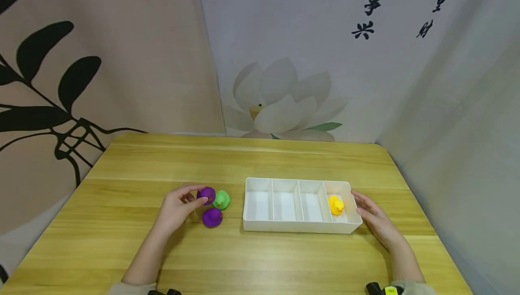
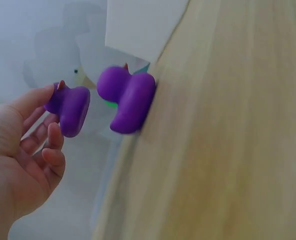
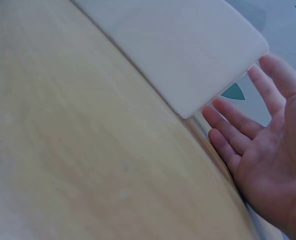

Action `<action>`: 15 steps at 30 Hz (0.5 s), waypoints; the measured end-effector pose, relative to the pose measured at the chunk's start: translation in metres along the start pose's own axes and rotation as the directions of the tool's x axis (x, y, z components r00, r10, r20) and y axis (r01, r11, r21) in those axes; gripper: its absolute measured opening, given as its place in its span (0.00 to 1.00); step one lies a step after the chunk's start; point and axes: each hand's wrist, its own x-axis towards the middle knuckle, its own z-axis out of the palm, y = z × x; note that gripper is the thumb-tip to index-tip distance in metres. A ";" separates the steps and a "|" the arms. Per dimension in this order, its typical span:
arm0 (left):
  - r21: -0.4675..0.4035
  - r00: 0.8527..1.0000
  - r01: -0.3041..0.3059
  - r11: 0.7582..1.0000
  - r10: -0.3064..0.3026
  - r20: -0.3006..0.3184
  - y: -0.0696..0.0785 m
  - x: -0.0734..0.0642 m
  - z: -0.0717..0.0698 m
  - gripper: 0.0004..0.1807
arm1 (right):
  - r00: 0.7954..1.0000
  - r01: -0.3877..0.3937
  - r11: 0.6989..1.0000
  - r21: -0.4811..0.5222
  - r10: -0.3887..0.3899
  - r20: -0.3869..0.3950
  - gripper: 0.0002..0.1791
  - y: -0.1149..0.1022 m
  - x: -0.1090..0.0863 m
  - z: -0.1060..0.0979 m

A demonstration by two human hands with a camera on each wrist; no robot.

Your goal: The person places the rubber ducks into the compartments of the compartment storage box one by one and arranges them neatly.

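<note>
Between its thumb and fingers my left hand [image 1: 178,208] pinches a purple rubber duck [image 1: 207,194] [image 2: 74,111]. Close beside it on the table are a green rubber duck [image 1: 221,200] and a second purple rubber duck [image 1: 212,217] [image 2: 130,102]. In the left wrist view the second purple duck hides nearly all of the green one. A white divided box [image 1: 298,227] lies to the right, with a yellow rubber duck [image 1: 336,205] in its rightmost compartment. At the box's right end, my right hand [image 1: 378,223] [image 3: 270,150] has its fingers extended, fingertips right at the wall.
The wooden table [image 1: 284,263] carries everything. Behind it hangs a backdrop [image 1: 292,29] printed with a lotus and dark characters, and a leaf-patterned cloth [image 1: 146,60] hangs at the left. Bare wood separates the ducks from the box.
</note>
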 end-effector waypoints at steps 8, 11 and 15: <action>-0.088 0.994 -0.062 0.994 0.069 0.080 0.027 0.005 0.008 0.15 | 1.000 -0.006 1.000 0.007 0.006 0.001 0.27 0.000 0.000 0.001; -0.098 0.992 -0.043 0.994 0.055 0.115 0.038 0.007 0.013 0.16 | 1.000 -0.008 1.000 0.008 0.008 0.001 0.27 0.000 0.000 0.001; -0.115 0.987 -0.034 0.993 0.052 0.152 0.051 0.012 0.022 0.15 | 1.000 -0.009 1.000 0.007 0.009 -0.001 0.27 -0.001 0.000 0.001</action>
